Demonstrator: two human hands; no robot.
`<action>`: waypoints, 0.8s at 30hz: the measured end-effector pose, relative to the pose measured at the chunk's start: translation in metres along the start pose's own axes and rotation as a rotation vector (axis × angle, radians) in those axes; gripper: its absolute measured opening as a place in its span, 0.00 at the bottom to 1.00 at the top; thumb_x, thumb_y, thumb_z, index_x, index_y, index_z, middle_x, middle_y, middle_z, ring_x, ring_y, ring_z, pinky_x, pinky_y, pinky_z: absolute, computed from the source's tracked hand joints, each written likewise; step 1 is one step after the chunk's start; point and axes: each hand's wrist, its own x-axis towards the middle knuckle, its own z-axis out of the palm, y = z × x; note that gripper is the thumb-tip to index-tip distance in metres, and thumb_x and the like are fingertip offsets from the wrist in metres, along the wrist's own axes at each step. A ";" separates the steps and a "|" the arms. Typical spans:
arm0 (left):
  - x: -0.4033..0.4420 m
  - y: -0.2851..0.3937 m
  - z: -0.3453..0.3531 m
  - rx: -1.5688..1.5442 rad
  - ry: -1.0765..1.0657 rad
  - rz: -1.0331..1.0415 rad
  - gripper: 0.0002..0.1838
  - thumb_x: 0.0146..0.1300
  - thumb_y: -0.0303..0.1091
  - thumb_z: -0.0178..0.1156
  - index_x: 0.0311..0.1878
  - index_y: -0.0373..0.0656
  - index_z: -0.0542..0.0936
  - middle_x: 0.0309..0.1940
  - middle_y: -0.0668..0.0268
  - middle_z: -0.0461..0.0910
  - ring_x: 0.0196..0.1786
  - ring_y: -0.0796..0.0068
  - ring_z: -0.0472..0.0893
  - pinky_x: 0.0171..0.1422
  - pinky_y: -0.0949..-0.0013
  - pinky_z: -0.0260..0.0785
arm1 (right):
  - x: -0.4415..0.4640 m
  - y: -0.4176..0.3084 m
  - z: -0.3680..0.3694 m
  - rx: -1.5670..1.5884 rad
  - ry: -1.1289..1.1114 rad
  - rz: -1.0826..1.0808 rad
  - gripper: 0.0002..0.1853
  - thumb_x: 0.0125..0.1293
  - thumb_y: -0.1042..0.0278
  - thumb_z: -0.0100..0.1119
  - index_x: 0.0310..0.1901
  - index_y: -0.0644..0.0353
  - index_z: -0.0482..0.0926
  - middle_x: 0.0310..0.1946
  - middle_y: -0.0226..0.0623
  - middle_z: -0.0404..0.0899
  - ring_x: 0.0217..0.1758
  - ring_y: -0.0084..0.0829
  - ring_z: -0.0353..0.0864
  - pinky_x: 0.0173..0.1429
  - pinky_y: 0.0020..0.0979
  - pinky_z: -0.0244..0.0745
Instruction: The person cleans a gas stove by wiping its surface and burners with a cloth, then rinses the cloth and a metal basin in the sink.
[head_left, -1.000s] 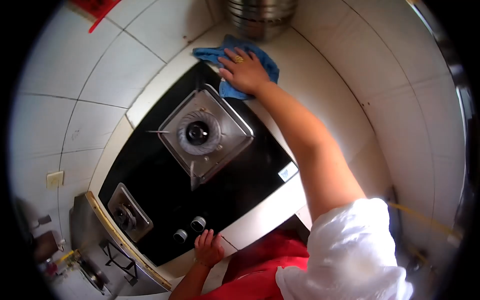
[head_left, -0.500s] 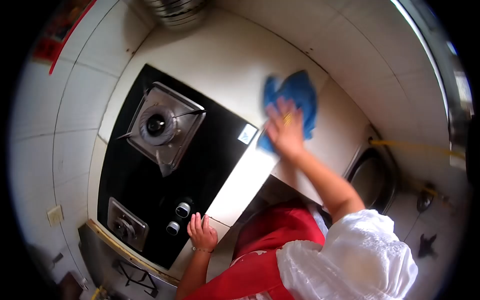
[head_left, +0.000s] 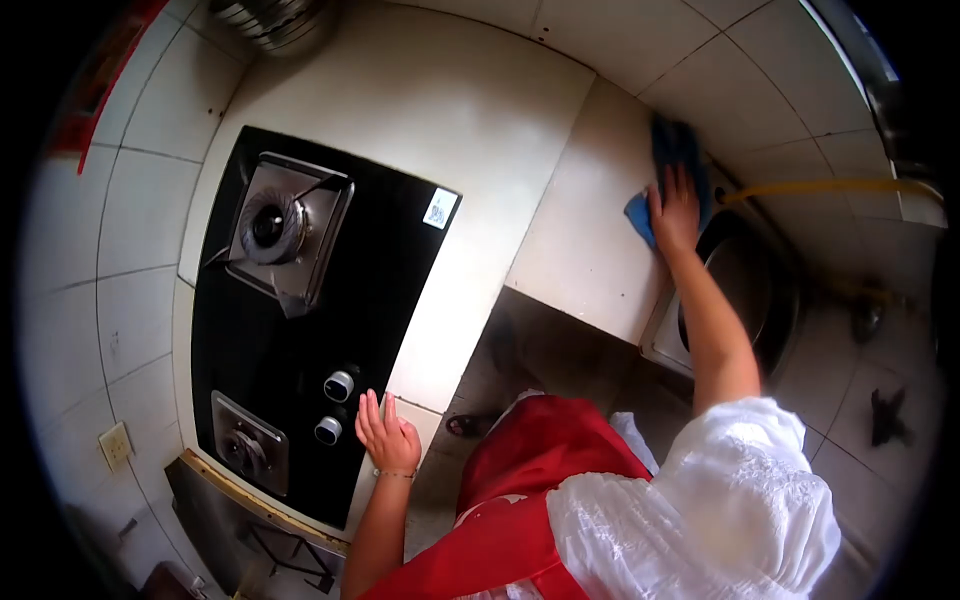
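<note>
My right hand [head_left: 677, 210] lies spread on a blue cloth [head_left: 641, 217], pressing it on the white counter [head_left: 590, 230] beside the round dark basin at the right. Part of the cloth shows beyond my fingertips, bunched near the wall. My left hand [head_left: 389, 436] rests flat with its fingers apart on the front edge of the counter. Just to its left are the two knobs [head_left: 339, 386] of the black gas stove [head_left: 375, 270]. Nothing is held in my left hand.
A dark basin [head_left: 730, 280] is set in the counter's right end, with a yellow hose [head_left: 830, 187] beyond it. Ribbed metal pots [head_left: 275, 22] stand at the back left. Tiled walls [head_left: 150, 215] border the counter. A metal rack [head_left: 290, 560] lies below the stove.
From beside the metal pots, my right hand has swept the blue cloth rightward along the counter to the basin. The view has shifted right. My left hand stays by the knobs.
</note>
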 end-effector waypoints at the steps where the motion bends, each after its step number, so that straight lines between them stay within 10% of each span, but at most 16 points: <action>1: 0.001 0.001 -0.001 -0.013 -0.001 0.002 0.28 0.61 0.29 0.50 0.68 0.42 0.70 0.71 0.50 0.63 0.74 0.49 0.62 0.74 0.45 0.51 | -0.021 -0.015 -0.005 -0.072 0.003 0.042 0.28 0.72 0.47 0.47 0.69 0.51 0.70 0.73 0.47 0.62 0.75 0.51 0.58 0.75 0.53 0.51; 6: 0.001 0.002 -0.005 -0.055 0.036 0.016 0.28 0.62 0.29 0.51 0.67 0.41 0.70 0.71 0.51 0.64 0.75 0.50 0.61 0.75 0.47 0.51 | -0.106 -0.102 -0.025 0.018 0.030 0.082 0.20 0.70 0.55 0.55 0.61 0.45 0.78 0.71 0.44 0.65 0.74 0.50 0.60 0.75 0.51 0.52; 8: 0.003 0.002 -0.002 -0.059 0.083 0.012 0.27 0.62 0.29 0.51 0.67 0.42 0.71 0.71 0.53 0.64 0.75 0.52 0.61 0.75 0.48 0.51 | -0.133 -0.143 -0.034 0.288 0.172 -0.067 0.10 0.59 0.72 0.63 0.43 0.52 0.84 0.53 0.43 0.79 0.56 0.51 0.76 0.59 0.46 0.70; 11: -0.003 0.002 -0.007 -0.093 0.107 0.016 0.26 0.63 0.29 0.52 0.66 0.43 0.71 0.72 0.54 0.64 0.75 0.56 0.61 0.76 0.51 0.51 | -0.196 -0.215 -0.039 0.515 -0.060 -0.074 0.12 0.58 0.79 0.59 0.43 0.54 0.83 0.44 0.45 0.79 0.48 0.48 0.77 0.52 0.42 0.73; 13: -0.006 -0.002 -0.007 -0.139 0.118 0.040 0.26 0.64 0.30 0.53 0.67 0.42 0.69 0.73 0.55 0.62 0.76 0.57 0.60 0.77 0.52 0.50 | -0.255 -0.254 -0.024 0.996 -0.465 0.216 0.09 0.68 0.74 0.54 0.48 0.58 0.79 0.41 0.47 0.81 0.45 0.48 0.80 0.52 0.38 0.74; 19: -0.115 -0.008 -0.067 -0.597 0.141 -0.028 0.28 0.64 0.25 0.54 0.68 0.34 0.64 0.67 0.46 0.65 0.71 0.48 0.65 0.75 0.55 0.58 | -0.327 -0.326 -0.123 1.457 -0.719 0.564 0.09 0.73 0.68 0.55 0.48 0.61 0.79 0.36 0.27 0.79 0.40 0.18 0.74 0.46 0.22 0.71; 24: -0.300 -0.034 -0.099 -0.679 0.131 -0.349 0.27 0.65 0.24 0.54 0.68 0.34 0.64 0.66 0.48 0.65 0.66 0.52 0.71 0.70 0.58 0.64 | -0.298 -0.341 -0.182 1.411 -0.616 0.296 0.15 0.72 0.63 0.57 0.55 0.61 0.79 0.42 0.31 0.81 0.45 0.21 0.76 0.52 0.25 0.71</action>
